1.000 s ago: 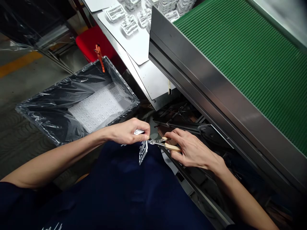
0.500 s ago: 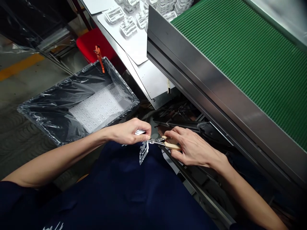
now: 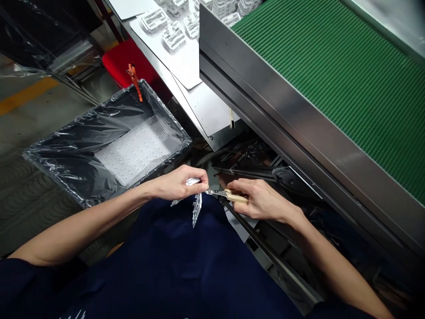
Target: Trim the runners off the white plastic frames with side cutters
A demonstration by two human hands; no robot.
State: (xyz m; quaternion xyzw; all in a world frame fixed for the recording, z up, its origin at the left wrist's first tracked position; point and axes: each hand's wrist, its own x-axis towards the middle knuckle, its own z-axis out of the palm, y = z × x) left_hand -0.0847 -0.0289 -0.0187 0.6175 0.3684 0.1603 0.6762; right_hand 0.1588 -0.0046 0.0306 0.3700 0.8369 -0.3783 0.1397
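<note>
My left hand [image 3: 184, 182] is closed on a white moulded plastic part [image 3: 197, 210], whose slotted panel hangs down below the fingers. More of the white plastic shows between thumb and forefinger. In my right hand [image 3: 260, 197] are nippers [image 3: 236, 197] with cream handles, squeezed nearly together. Their metal jaws meet the plastic at my left fingertips; exactly what lies between the blades is too small to tell. Both hands are held just in front of my dark blue shirt.
A bin [image 3: 109, 110] lined with black plastic, with flat white parts inside, stands at left. An orange tool [image 3: 134, 82] hangs on its rim beside a red stool [image 3: 122, 62]. White parts [image 3: 174, 35] crowd the metal table. A green conveyor belt [image 3: 332, 79] with a steel side runs along the right.
The nippers' handles have come closer together as my right hand squeezed. The white part has turned a little in my left hand, and the view has shifted slightly.
</note>
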